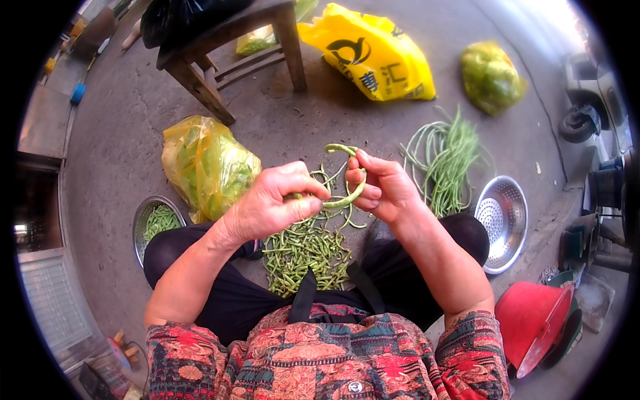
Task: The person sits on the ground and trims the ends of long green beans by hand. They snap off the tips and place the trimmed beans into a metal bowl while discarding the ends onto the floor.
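Observation:
Both hands hold one long green bean (345, 201) above the floor. My left hand (285, 197) pinches it near its left end between thumb and fingers. The fingers of my right hand (377, 182) are around its other part, and a curled end sticks out above them. Beneath, between the legs, lies a heap of short bean pieces (307, 255) on the concrete floor (130, 135), with longer thin beans at its top. A bunch of uncut long beans (447, 160) rests on the floor beyond my right hand.
A colander with bean pieces (161, 220) stands left; another metal colander (500, 225) stands right. Around are a yellow bag of greens (205, 165), a wooden stool (200, 85), a printed yellow bag (375, 55), another bag of greens (490, 77) and a red bucket (530, 320).

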The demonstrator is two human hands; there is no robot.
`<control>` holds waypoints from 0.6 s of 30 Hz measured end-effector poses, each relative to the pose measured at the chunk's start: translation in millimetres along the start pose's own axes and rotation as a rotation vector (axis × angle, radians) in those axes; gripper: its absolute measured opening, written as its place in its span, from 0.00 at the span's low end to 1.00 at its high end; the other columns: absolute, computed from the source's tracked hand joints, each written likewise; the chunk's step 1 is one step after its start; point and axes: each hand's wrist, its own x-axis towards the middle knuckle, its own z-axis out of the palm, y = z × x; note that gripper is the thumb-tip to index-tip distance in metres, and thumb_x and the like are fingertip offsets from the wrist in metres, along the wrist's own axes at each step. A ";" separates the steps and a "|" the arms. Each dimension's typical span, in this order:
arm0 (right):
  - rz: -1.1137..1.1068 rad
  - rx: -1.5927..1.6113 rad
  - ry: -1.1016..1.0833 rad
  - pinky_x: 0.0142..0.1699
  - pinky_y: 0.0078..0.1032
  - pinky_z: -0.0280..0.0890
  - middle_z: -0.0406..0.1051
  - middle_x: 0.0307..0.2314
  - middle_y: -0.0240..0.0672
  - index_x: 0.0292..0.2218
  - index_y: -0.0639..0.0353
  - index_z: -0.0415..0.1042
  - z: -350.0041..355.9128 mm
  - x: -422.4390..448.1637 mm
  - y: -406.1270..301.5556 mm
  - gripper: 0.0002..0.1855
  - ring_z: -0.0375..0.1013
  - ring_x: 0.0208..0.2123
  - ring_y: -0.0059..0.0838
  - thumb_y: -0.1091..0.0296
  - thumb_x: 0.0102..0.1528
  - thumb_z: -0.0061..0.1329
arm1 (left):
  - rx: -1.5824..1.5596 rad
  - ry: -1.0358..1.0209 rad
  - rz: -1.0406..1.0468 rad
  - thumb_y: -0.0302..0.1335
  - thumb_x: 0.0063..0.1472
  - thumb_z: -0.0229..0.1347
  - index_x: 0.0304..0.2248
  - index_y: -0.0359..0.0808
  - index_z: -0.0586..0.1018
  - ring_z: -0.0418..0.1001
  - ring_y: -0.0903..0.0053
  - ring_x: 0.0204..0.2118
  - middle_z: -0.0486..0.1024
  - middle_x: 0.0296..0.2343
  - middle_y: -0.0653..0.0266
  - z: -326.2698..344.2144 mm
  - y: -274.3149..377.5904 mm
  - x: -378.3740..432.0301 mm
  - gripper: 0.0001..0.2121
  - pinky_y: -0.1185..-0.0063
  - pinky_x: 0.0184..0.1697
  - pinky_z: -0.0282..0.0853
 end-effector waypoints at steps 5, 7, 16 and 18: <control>-0.103 -0.068 0.056 0.15 0.16 0.48 0.67 0.20 0.34 0.29 0.59 0.64 -2.7 1.9 1.8 0.10 0.54 0.11 0.17 0.62 0.55 0.40 | 0.073 -0.055 -0.017 0.23 0.50 0.52 0.27 0.31 0.74 0.63 0.81 0.22 0.65 0.18 0.67 7.7 -4.0 -3.0 0.05 0.82 0.25 0.59; -0.199 -0.098 0.128 0.16 0.17 0.49 0.66 0.21 0.34 0.30 0.59 0.65 0.8 0.6 -1.0 0.10 0.54 0.11 0.18 0.62 0.56 0.39 | 0.023 -0.019 -0.117 0.24 0.51 0.51 0.27 0.30 0.74 0.63 0.83 0.21 0.65 0.17 0.69 6.7 -5.1 -4.5 0.05 0.82 0.24 0.59; -0.473 -0.189 0.080 0.16 0.16 0.50 0.67 0.20 0.35 0.30 0.59 0.65 9.5 -6.8 -2.7 0.11 0.54 0.10 0.17 0.61 0.56 0.40 | -0.467 0.409 -0.573 0.27 0.53 0.50 0.23 0.35 0.72 0.48 0.94 0.10 0.56 0.09 0.80 4.7 -32.1 -3.3 0.05 0.89 0.12 0.41; -0.551 -0.235 0.068 0.15 0.16 0.50 0.67 0.20 0.35 0.30 0.60 0.65 16.8 -12.5 -8.5 0.11 0.54 0.10 0.16 0.62 0.57 0.39 | -0.579 0.465 -0.656 0.28 0.54 0.48 0.23 0.35 0.70 0.48 0.92 0.09 0.56 0.10 0.79 -5.9 -41.1 -5.7 0.06 0.89 0.11 0.42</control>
